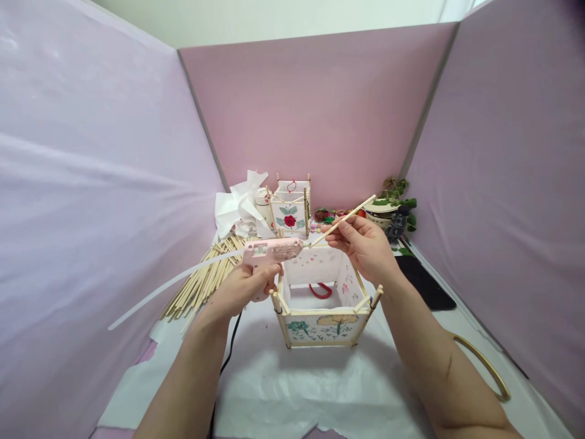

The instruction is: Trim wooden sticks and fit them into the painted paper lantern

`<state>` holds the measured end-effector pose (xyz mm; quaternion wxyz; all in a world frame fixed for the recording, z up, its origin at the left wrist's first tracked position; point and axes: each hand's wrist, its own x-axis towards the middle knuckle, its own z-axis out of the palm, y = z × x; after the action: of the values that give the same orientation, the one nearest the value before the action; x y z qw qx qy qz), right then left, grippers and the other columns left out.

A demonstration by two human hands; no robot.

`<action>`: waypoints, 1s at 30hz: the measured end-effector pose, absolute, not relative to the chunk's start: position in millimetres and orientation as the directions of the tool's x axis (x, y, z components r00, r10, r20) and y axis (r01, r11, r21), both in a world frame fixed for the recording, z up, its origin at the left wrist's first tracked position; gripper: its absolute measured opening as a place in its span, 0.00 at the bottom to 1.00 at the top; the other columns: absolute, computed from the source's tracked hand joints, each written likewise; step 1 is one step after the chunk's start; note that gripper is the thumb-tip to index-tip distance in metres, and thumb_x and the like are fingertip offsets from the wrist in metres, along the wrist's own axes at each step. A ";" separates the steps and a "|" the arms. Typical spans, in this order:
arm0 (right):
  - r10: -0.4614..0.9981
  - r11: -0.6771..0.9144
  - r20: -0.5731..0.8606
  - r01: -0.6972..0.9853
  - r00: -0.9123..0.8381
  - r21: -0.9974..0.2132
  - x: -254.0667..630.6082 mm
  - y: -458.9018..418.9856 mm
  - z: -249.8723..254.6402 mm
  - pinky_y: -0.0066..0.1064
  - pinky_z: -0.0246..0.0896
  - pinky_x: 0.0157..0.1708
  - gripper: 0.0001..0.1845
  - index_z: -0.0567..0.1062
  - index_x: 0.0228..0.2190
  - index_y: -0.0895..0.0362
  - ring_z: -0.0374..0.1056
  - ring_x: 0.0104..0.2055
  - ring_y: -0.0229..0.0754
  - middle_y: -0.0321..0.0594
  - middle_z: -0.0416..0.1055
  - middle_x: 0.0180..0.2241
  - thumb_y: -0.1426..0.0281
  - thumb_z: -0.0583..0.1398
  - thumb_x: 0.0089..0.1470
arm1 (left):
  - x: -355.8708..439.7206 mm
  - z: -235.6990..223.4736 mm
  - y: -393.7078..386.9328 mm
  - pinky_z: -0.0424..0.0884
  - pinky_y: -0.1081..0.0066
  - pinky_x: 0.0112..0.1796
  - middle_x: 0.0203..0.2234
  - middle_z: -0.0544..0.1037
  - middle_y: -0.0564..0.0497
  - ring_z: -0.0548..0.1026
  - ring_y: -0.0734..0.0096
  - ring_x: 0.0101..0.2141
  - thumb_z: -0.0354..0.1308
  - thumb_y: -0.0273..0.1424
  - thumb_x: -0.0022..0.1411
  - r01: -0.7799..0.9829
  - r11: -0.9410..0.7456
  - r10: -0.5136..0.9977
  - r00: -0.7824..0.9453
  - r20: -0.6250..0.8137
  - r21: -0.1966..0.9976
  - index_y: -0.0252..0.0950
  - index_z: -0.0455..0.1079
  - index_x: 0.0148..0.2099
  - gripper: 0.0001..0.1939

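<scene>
My left hand [253, 283] is wrapped round the handle of a pink hot glue gun [274, 250], with a long white glue stick [173, 281] trailing out of its back. In my right hand [361, 244] a thin wooden stick [350, 216] is pinched at a slant. The gun's nozzle meets or nearly meets the stick's lower end. Below both hands stands an open-topped lantern frame [320, 344] of wooden sticks with painted white paper panels [320, 327]. Inside its opening a red loop [320, 291] shows.
Many loose wooden sticks [196, 286] lie at the left. A second lantern [289, 213] with a red flower stands behind, beside crumpled white paper [242, 204]. At the right are a potted plant [382, 210], a black flat object [423, 283] and a gold hoop [487, 366].
</scene>
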<state>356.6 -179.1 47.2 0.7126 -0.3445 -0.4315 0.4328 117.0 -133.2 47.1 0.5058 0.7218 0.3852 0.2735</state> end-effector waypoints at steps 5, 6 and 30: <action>0.914 0.391 0.322 -0.323 0.248 -0.862 356.6 -179.4 48.1 0.23 0.72 0.33 0.13 0.74 0.31 0.58 0.74 0.29 0.33 0.43 0.78 0.34 0.61 0.65 0.50 | 117.5 46.6 -133.1 0.57 0.76 0.21 0.18 0.66 0.54 0.62 0.77 0.20 0.53 0.40 0.56 0.281 -0.188 0.827 0.562 -0.002 0.941 0.34 0.63 0.27 0.14; 0.914 0.390 0.322 -0.323 0.247 -0.862 356.7 -179.5 48.2 0.23 0.72 0.33 0.13 0.74 0.31 0.58 0.74 0.29 0.33 0.43 0.78 0.34 0.61 0.65 0.50 | 117.5 46.8 -133.2 0.57 0.76 0.20 0.18 0.66 0.54 0.62 0.77 0.20 0.53 0.41 0.56 0.282 -0.184 0.828 0.560 -0.006 0.942 0.34 0.63 0.27 0.14; 0.913 0.391 0.323 -0.308 0.249 -0.867 357.3 -182.3 50.8 0.23 0.71 0.33 0.12 0.74 0.31 0.58 0.73 0.29 0.33 0.41 0.78 0.34 0.61 0.65 0.50 | 119.1 52.3 -136.2 0.58 0.76 0.20 0.18 0.68 0.53 0.64 0.76 0.20 0.53 0.45 0.54 0.346 -0.185 0.850 0.527 -0.027 0.920 0.33 0.66 0.28 0.18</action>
<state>357.3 -182.3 50.8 0.7103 -0.3461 -0.4369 0.4298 119.1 -136.2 52.3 0.4874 0.7251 0.4122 0.2584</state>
